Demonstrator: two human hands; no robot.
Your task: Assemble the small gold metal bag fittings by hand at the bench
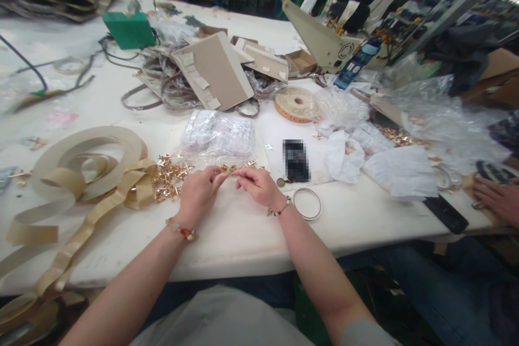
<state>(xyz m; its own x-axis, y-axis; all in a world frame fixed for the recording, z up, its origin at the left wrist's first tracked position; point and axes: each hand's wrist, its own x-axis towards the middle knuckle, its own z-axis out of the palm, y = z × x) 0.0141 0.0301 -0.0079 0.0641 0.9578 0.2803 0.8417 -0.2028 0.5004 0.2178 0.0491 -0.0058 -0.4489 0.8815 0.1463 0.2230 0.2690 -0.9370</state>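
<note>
Over the near part of the white table, my left hand and my right hand meet fingertip to fingertip. The fingers of my left hand are pinched on a small gold metal fitting, of which only a bit shows. My right hand's thumb and forefinger close in at the same spot; what they grip is too small to make out. Beside my left hand lies a loose heap of gold metal fittings, partly under a tan ribbon-like strip. Behind my hands sits a clear plastic bag with white contents.
A large tape roll lies left; a thin ring is by my right wrist. Further back are a cardboard piece, a strip roll, a bottle and a machine. Another person's hand rests at right, near a phone.
</note>
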